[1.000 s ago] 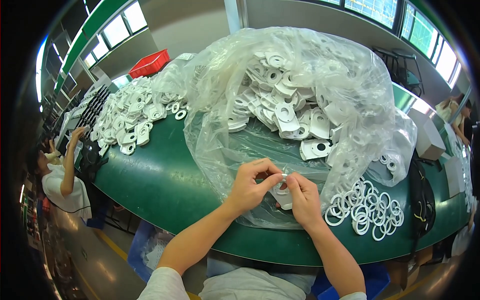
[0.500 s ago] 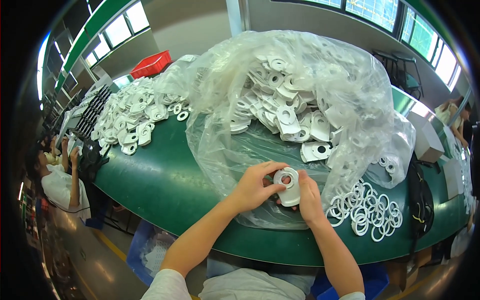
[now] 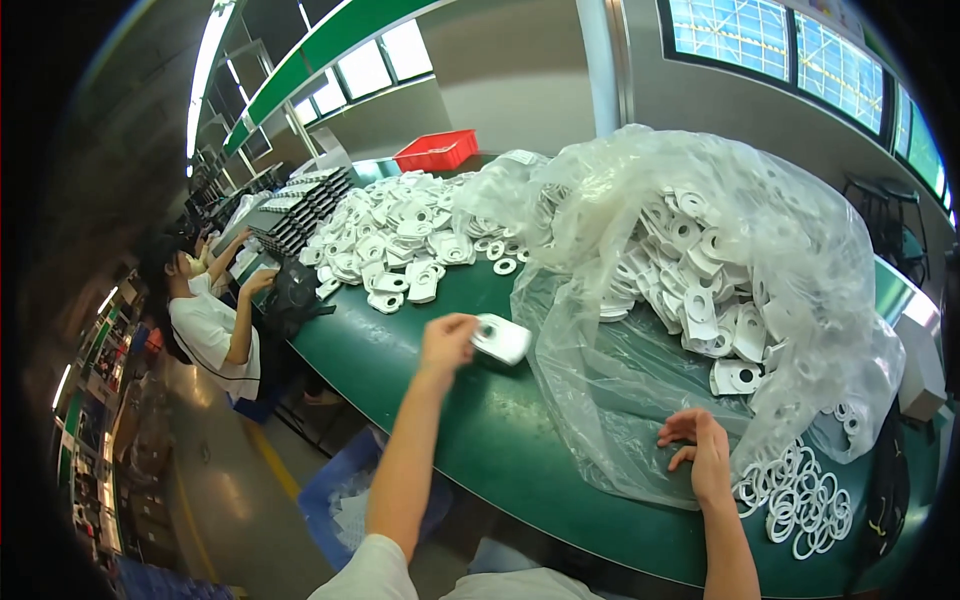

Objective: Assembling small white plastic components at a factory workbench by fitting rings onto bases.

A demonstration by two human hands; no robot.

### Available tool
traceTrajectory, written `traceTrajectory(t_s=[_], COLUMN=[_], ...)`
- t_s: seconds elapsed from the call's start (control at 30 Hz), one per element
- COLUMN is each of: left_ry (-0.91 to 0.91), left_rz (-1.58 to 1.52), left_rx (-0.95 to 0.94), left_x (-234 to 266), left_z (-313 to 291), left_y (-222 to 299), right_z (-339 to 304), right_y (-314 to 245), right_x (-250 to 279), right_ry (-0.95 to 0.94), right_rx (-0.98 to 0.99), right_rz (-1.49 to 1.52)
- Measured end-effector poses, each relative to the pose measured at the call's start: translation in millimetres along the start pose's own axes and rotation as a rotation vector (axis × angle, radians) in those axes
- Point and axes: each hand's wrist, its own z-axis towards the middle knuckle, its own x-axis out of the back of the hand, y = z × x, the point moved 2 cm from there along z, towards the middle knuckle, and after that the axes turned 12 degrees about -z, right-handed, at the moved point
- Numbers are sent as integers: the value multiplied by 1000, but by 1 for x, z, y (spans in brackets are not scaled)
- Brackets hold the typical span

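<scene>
One white plate (image 3: 508, 342): pinched by holed end with left hand (image 3: 447, 345), over green table (image 3: 495, 425), nearer than left pile (image 3: 395, 235). Held right hand (image 3: 704, 446) apparently empty over plastic bag (image 3: 590, 400), fingers bent, parted. Probably risked dropping plate through edge-only pinch, snagging bag with fingertips.

Wearer: off-white top (image 3: 530, 587), plain where visible. Short left sleeve (image 3: 370, 573), same off-white, soft creases, loose cuff. Forearms (image 3: 405, 470) bare; left hand (image 3: 448, 343) and right hand (image 3: 698, 445) bare too. Patch of pale blue-grey cloth (image 3: 497, 555) beside the top.
</scene>
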Motion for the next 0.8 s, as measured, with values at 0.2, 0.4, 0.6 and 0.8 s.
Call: traceTrajectory(t_s=[0.2, 0.4, 0.6, 0.8], left_ry=[252, -147, -554, -415], left_rz=[7, 290, 548, 757], left_rx=[-178, -498, -969, -1122], left_x=[119, -39, -228, -269], left_z=[114, 48, -58, -52], left_y=[29, 61, 25, -2], right_z=[4, 9, 4, 7], right_y=[8, 8, 6, 1], right_x=[-3, -3, 2, -5], right_ry=[6, -35, -47, -32], right_rx=[24, 0, -5, -23], right_rz=[-28, -73, -24, 37])
